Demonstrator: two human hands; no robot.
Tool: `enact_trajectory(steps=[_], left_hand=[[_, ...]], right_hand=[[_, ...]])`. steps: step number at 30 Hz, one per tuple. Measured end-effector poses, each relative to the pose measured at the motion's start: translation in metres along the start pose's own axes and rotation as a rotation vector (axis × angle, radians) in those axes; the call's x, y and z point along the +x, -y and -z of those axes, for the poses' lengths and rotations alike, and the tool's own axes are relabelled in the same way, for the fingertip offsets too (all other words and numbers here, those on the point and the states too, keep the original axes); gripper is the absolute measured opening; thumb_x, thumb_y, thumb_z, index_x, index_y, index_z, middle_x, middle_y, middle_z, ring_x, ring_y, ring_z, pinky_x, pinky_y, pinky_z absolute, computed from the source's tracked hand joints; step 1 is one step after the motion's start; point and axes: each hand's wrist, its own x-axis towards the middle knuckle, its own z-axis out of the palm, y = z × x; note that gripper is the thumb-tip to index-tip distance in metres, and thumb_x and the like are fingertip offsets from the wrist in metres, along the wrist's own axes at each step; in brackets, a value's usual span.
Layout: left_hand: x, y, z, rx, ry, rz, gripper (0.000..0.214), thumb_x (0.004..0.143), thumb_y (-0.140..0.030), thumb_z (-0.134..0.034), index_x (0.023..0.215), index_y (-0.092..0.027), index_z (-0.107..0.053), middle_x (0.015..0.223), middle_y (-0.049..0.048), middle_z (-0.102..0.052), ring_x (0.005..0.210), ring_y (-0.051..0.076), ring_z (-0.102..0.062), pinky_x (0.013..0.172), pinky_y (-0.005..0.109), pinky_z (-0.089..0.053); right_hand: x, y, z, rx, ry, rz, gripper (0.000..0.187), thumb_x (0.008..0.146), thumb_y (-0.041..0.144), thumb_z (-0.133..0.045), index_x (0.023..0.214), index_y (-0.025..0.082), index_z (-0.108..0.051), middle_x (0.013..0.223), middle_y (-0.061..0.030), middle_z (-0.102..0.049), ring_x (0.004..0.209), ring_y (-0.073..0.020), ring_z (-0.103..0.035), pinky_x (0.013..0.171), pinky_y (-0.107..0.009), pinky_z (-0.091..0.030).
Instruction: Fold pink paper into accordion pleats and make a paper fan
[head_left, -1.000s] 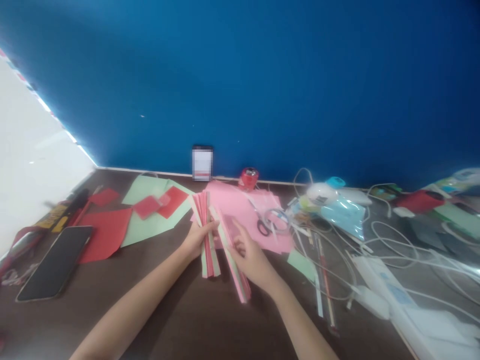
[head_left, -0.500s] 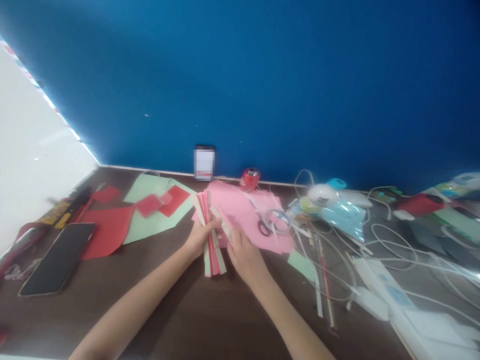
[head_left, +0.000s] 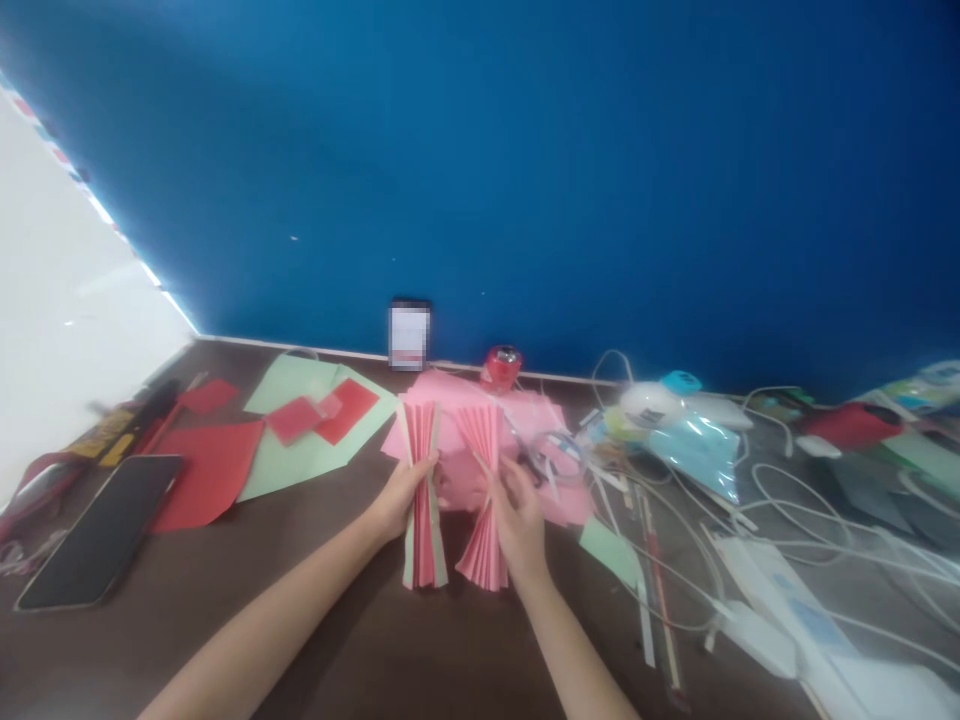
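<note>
My left hand (head_left: pixel 399 497) pinches the middle of a pleated paper fan (head_left: pixel 424 520), red with pale green edges, held roughly upright. Another pleated paper fan (head_left: pixel 484 545), all pink, is gripped at its narrow waist by my right hand (head_left: pixel 523 515). Both fans flare at top and bottom and stand side by side with a gap between them. Behind them lie pink paper sheets (head_left: pixel 457 395). Scissors (head_left: pixel 534 462), partly covered and blurred, rest on the pink paper at the right.
Pale green sheets (head_left: pixel 277 470) and red paper (head_left: pixel 214 470) lie left, near a dark phone (head_left: pixel 101 530). A second phone (head_left: pixel 409 335) leans on the blue wall (head_left: pixel 525 150). A red round object (head_left: pixel 501 368) stands behind the paper. Cables and a white power strip (head_left: pixel 784 585) crowd the right.
The two fans have moved apart and slightly nearer to me. The pink fan, earlier mostly hidden beside my right hand, now shows its pleats spread at both ends.
</note>
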Motion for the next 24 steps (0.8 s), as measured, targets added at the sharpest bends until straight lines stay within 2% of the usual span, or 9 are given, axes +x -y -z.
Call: enact_trajectory(steps=[2,6,8,11,14,19,24], left_hand=[[-0.001,0.001,-0.001,-0.022,-0.003,0.016,0.031,0.071,-0.041,-0.066,0.084,-0.015,-0.055,0.059,-0.003,-0.049,0.054,0.01,-0.055,0.045,0.02,-0.047],[-0.002,0.002,-0.003,0.015,0.036,0.06,0.031,0.073,-0.044,-0.062,0.077,-0.014,-0.055,0.059,-0.0014,-0.052,0.047,0.011,-0.055,0.043,0.021,-0.046],[-0.002,0.002,-0.003,0.054,0.042,0.067,0.032,0.073,-0.045,-0.061,0.076,-0.013,-0.055,0.059,-0.0008,-0.053,0.045,0.011,-0.055,0.042,0.021,-0.045],[-0.002,0.002,-0.003,0.061,0.033,0.057,0.033,0.073,-0.046,-0.061,0.074,-0.013,-0.056,0.059,-0.0001,-0.054,0.046,0.011,-0.055,0.043,0.021,-0.044],[-0.002,0.002,-0.003,0.039,0.037,0.046,0.032,0.074,-0.045,-0.06,0.073,-0.013,-0.057,0.058,0.0004,-0.055,0.048,0.011,-0.056,0.047,0.022,-0.046],[-0.002,0.001,-0.004,0.047,0.031,0.064,0.032,0.073,-0.044,-0.061,0.072,-0.013,-0.058,0.057,0.0008,-0.056,0.049,0.012,-0.056,0.046,0.021,-0.045],[-0.003,0.0,-0.004,0.08,0.031,0.072,0.033,0.073,-0.046,-0.061,0.071,-0.013,-0.058,0.058,0.0009,-0.056,0.046,0.012,-0.056,0.044,0.021,-0.043]], right_hand=[[0.002,-0.003,0.002,-0.009,-0.062,-0.023,0.045,0.073,0.044,-0.059,0.108,0.016,-0.053,0.102,-0.0106,-0.063,0.089,-0.023,-0.062,0.075,-0.034,-0.05],[0.003,-0.006,0.004,-0.027,-0.099,-0.037,0.045,0.072,0.044,-0.059,0.106,0.015,-0.056,0.109,-0.0114,-0.061,0.102,-0.0246,-0.058,0.083,-0.035,-0.048],[0.001,-0.005,0.003,-0.013,-0.098,-0.053,0.046,0.072,0.045,-0.06,0.107,0.015,-0.056,0.106,-0.0109,-0.063,0.096,-0.0243,-0.06,0.079,-0.034,-0.049],[-0.003,0.0,0.002,0.044,-0.053,-0.1,0.049,0.074,0.046,-0.059,0.112,0.015,-0.052,0.086,-0.0072,-0.067,0.073,-0.0219,-0.066,0.063,-0.032,-0.052],[-0.007,0.004,0.001,0.081,-0.003,-0.114,0.049,0.076,0.047,-0.057,0.113,0.016,-0.049,0.068,-0.0018,-0.065,0.053,-0.0184,-0.063,0.052,-0.03,-0.05],[-0.007,0.007,-0.001,0.062,0.033,-0.082,0.044,0.078,0.046,-0.055,0.11,0.017,-0.049,0.061,0.0001,-0.062,0.046,-0.0171,-0.06,0.047,-0.029,-0.049],[-0.006,0.005,-0.002,0.059,0.065,-0.068,0.04,0.079,0.045,-0.054,0.107,0.017,-0.049,0.061,0.0011,-0.062,0.045,-0.0158,-0.06,0.05,-0.029,-0.05]])
